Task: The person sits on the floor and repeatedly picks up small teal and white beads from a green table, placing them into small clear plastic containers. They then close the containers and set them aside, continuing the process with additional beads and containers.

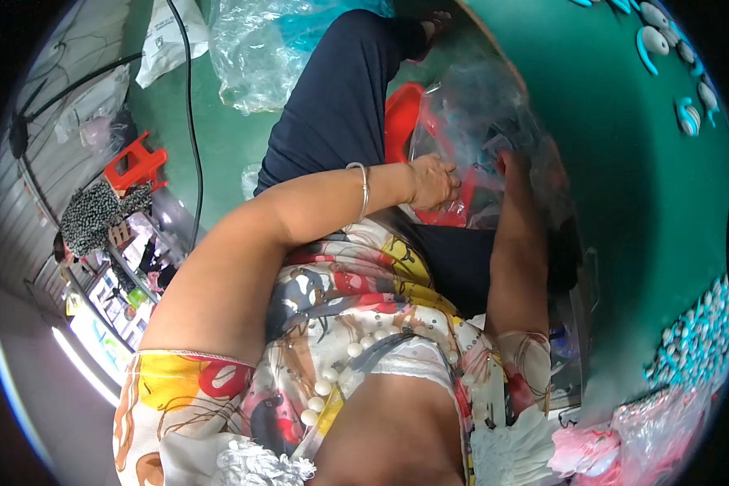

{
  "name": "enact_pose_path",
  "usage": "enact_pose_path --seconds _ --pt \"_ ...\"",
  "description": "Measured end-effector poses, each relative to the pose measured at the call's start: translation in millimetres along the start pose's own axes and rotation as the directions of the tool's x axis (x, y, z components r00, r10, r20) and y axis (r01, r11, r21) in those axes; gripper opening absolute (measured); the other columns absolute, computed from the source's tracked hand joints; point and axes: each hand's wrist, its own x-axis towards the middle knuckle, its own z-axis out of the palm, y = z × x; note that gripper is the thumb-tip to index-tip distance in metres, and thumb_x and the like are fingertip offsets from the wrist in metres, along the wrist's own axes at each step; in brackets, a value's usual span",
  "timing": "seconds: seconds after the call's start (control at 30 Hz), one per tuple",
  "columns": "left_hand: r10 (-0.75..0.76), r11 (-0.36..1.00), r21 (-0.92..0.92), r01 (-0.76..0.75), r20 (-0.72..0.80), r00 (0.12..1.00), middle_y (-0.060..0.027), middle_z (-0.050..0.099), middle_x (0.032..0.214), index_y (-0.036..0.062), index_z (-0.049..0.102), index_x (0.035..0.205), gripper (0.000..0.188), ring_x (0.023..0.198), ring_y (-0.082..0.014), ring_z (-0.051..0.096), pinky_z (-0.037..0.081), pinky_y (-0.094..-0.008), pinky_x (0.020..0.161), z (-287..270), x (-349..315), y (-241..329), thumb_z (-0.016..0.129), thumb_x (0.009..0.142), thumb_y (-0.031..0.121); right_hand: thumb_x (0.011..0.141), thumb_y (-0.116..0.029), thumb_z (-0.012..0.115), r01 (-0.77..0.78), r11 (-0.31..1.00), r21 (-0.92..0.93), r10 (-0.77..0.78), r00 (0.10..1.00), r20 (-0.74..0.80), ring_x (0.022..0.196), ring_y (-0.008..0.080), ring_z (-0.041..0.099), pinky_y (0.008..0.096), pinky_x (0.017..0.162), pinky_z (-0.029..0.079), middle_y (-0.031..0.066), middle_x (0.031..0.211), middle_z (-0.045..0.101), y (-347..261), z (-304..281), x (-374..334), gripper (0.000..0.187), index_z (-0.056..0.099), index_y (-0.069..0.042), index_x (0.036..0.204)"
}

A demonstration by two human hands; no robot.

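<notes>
A clear plastic bag (462, 101) lies in front of my lap, its film crumpled and see-through. My left hand (435, 183), with a bangle on the wrist, is closed at the near left edge of the bag, fingers curled on the film. My right hand (512, 164) reaches into the bag's right part, beside small grey-blue pieces (502, 136) that are blurred by the plastic. The film and the pieces hide most of its fingers. Under and behind the bag a red plastic stool (401, 121) shows through.
On the green surface (616, 154) at right lie several blue-and-white pieces (652, 44), with a heap of similar ones (697, 344) nearer. Pink plastic bags (632, 445) sit at lower right. A large clear bag (255, 57), a black cable (193, 121) and another red stool (135, 164) are to the left.
</notes>
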Motion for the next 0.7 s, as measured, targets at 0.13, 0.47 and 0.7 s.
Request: enact_pose_path --seconds 0.13,0.47,0.7 --pt "-0.036 0.996 -0.088 0.034 -0.019 0.999 -0.0046 0.065 0.121 0.0197 0.064 0.122 0.037 0.113 -0.0255 0.062 0.046 -0.0445 0.094 -6 -3 3 0.061 0.089 0.035 0.079 -0.022 0.070 -0.081 0.955 0.284 0.092 0.995 -0.025 0.045 0.0171 0.056 0.0291 0.040 0.037 0.0072 0.057 0.061 -10 -12 -37 0.029 0.061 -0.005 0.058" --pt "-0.587 0.205 -0.978 0.031 -0.098 0.804 -0.0139 0.065 0.110 0.0076 0.046 0.140 0.068 0.101 -0.0266 0.064 0.051 -0.0384 0.090 15 36 -41 0.074 0.086 0.038 0.081 -0.020 0.072 0.162 0.981 -0.110 -0.134 0.965 0.224 0.047 0.0123 0.055 0.0258 0.042 0.040 0.0048 0.057 0.058 -132 -41 -188 0.022 0.062 -0.005 0.068" --pt "-0.549 -0.204 -0.976 -0.082 0.045 0.834 -0.0123 0.062 0.118 0.0057 0.041 0.140 0.054 0.092 -0.0224 0.067 0.056 -0.0333 0.074 -25 22 -60 0.064 0.093 0.019 0.088 -0.033 0.071 0.312 0.947 0.075 -0.308 0.820 0.482 0.056 0.0124 0.060 0.0251 0.049 0.046 0.0027 0.074 0.064 -181 -37 -211 0.031 0.064 -0.005 0.100"
